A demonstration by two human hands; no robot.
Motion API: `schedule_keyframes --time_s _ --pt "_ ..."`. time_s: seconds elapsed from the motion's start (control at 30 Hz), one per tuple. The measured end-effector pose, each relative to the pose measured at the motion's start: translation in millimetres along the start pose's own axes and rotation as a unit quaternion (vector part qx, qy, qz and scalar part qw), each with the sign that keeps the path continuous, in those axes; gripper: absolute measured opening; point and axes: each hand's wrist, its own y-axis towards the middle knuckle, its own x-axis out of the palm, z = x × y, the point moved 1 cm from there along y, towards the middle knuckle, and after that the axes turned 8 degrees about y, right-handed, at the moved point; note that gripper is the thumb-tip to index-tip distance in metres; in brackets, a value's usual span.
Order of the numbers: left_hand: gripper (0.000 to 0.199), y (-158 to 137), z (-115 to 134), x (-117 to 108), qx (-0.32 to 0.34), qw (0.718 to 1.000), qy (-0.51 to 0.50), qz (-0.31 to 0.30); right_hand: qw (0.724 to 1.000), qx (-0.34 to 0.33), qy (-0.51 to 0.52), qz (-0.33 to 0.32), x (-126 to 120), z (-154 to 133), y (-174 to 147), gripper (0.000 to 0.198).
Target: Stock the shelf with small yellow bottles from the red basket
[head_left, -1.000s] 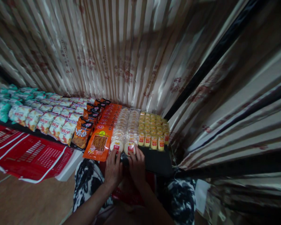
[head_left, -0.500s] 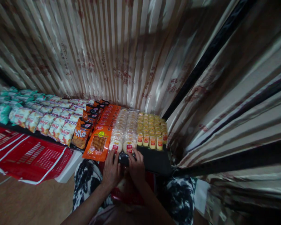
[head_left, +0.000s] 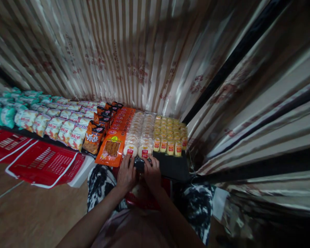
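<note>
My left hand and my right hand rest side by side at the front edge of a black shelf. Their fingertips touch the nearest two round white cakes in clear wrappers, which head two long rows. A dark crinkly wrapper lies between my hands; whether either hand grips it is unclear. An orange snack packet lies just left of my left hand. Small yellow cakes with red labels sit right of my right hand.
More snack bags run left along the shelf, white, brown and teal. Red plastic baskets lie on the wooden floor at left. Striped shiny curtains hang behind and at the right. A red bag sits on my lap.
My hands have slid slightly forward and apart onto the two front white cakes. The camera has tipped down a little, so the shelf sits higher in view.
</note>
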Motion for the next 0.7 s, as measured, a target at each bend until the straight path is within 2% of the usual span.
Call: schedule_keyframes --time_s 0.2,0.4,0.53,0.6,0.7 --pt "0.042 0.2 1.4 -3.5 -0.018 0.999 -0.020 -0.024 1.000 0.002 0.019 -0.011 1.1 1.0 -2.0 0.037" --pt "0.040 0.0 0.7 -7.5 -0.007 0.999 -0.026 -0.025 0.999 0.007 0.049 0.000 -2.8 -3.0 -1.6 0.040" --pt "0.035 -10.7 2.9 -18.1 -0.005 0.998 -0.064 -0.024 0.993 -0.025 0.107 -0.031 -6.3 -3.2 -16.2 0.038" --pt "0.032 -21.3 5.7 -19.7 0.013 0.994 -0.091 -0.056 0.989 -0.043 0.133 -0.044 -4.2 -1.2 -30.0 0.035" --pt "0.029 -39.9 7.7 -9.0 0.031 0.983 -0.113 -0.145 0.985 -0.050 0.145 -0.076 5.6 3.3 -53.6 0.032"
